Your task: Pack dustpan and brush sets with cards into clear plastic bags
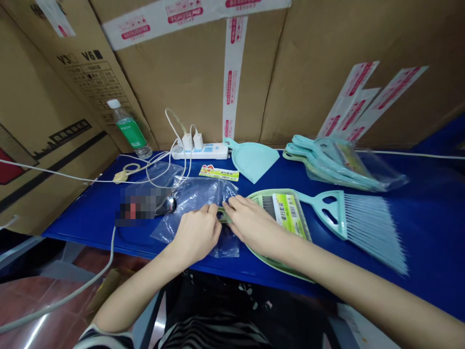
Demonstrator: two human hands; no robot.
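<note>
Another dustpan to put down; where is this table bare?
Bare blue table right of the teal hand brush, in front of the bagged stack of teal dustpans. Crowded centre: left hand, right hand, clear plastic bags, green plastic dustpan; white cables back left.

Counted: 2 loose dustpans, green dustpan (267, 194) and teal dustpan (254, 162); 1 brush (363, 223); 1 bagged stack (341, 162); 1 water bottle (131, 131); 1 power strip (207, 151); 2 white plugs (188, 141); 2 label cards (219, 173).

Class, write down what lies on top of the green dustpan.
A printed label card and the teal brush handle lie on the green dustpan; the right hand covers its left part, hiding what's beneath.
</note>
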